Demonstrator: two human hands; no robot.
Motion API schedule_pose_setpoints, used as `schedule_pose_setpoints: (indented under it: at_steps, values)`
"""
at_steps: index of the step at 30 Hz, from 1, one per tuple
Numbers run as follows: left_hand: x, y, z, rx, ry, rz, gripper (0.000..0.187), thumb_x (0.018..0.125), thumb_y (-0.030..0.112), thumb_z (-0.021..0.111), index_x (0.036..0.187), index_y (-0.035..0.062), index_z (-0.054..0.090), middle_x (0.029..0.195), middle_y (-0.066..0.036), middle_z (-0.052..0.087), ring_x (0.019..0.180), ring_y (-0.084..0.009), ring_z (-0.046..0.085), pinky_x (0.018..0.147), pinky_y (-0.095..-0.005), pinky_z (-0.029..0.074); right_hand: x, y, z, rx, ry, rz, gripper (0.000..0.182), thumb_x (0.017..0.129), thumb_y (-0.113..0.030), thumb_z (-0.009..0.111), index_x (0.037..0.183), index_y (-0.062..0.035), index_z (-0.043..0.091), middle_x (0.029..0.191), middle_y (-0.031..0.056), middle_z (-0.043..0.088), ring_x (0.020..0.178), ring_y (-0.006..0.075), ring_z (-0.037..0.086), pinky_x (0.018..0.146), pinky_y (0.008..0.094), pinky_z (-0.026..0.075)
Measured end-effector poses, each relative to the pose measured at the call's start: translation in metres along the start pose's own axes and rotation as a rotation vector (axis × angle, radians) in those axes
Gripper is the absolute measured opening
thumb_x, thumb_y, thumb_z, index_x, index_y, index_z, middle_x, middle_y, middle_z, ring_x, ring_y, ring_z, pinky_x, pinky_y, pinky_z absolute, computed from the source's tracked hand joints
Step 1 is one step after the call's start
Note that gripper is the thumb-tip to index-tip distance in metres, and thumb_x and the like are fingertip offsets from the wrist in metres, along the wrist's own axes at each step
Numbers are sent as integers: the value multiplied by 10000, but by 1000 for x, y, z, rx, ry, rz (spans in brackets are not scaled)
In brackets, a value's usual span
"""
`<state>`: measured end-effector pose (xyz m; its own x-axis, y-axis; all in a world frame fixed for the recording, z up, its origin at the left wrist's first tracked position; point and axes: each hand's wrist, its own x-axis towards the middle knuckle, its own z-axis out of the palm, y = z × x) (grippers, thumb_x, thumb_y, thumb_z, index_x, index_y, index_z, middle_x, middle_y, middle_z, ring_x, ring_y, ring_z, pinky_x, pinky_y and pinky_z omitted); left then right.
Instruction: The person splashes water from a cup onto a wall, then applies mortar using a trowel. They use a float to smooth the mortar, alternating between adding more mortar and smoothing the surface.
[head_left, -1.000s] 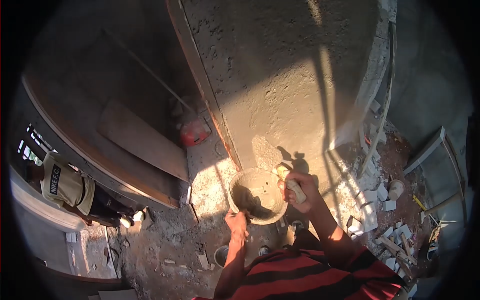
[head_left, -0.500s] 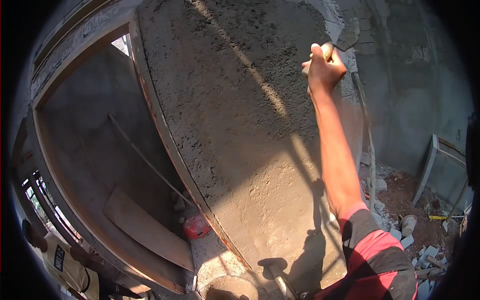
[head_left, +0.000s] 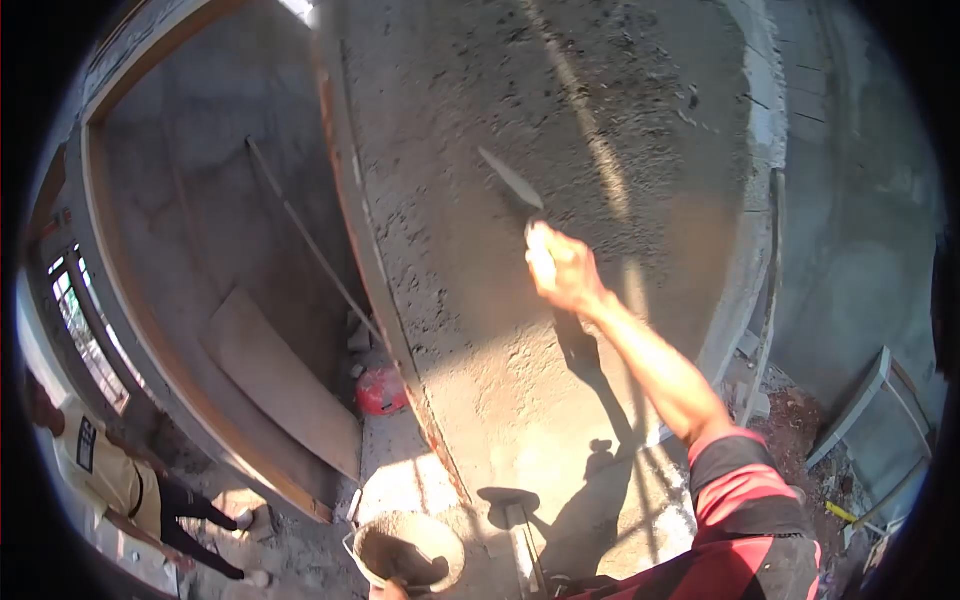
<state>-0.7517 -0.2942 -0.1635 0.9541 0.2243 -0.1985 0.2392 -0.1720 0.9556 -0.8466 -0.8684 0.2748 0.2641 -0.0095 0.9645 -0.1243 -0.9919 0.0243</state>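
My right hand (head_left: 565, 270) is closed around the handle of a pointed trowel (head_left: 513, 182). Its blade points up and left, close against the wet grey plaster of the wall (head_left: 480, 270); whether it touches cannot be told. At the bottom edge, a small part of my left hand (head_left: 389, 591) shows at the near rim of a bucket (head_left: 447, 545), seemingly gripping it; most of its fingers are cut off from view. The bucket's mouth faces me, with grey mortar in it.
Left of the plastered wall is a doorway frame (head_left: 95, 200), with a leaning board (head_left: 280, 385), a pole (head_left: 300, 225) and a red rounded object (head_left: 381, 391) inside. A person (head_left: 110, 470) stands at lower left. A wooden frame (head_left: 850, 410) leans at right. A disc-topped post (head_left: 520, 540) rises near the bucket.
My right hand has brought the trowel down and left from the wall's upper right edge to its middle. The view has shifted, showing more of the bucket and the person at left.
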Motion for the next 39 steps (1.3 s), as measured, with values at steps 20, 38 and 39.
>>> schedule_pose_setpoints:
  at_steps: [20,38,39]
  values:
    - [50,44,-82,429,-489,252,629,805,60,688,1421,186,699,1302,-214,731,1269,-396,666,1082,-472,534,-332,-455,86,442,-1574,-35,413,879,-182,685,1267,-47,644,1133,249,724,995,459,718,889,556,548]
    - [22,99,-39,432,-634,340,581,815,-1,616,1391,-6,699,987,-66,799,851,-78,671,802,-283,554,-349,-397,70,653,-1672,620,154,846,-121,685,911,11,642,767,227,650,766,373,714,712,503,539]
    - [24,97,-32,403,-653,341,580,816,-10,614,1391,-8,697,995,-59,796,853,-77,668,804,-283,552,-359,-390,71,753,-1644,637,146,841,-116,686,884,14,635,762,224,649,759,359,712,704,494,532]
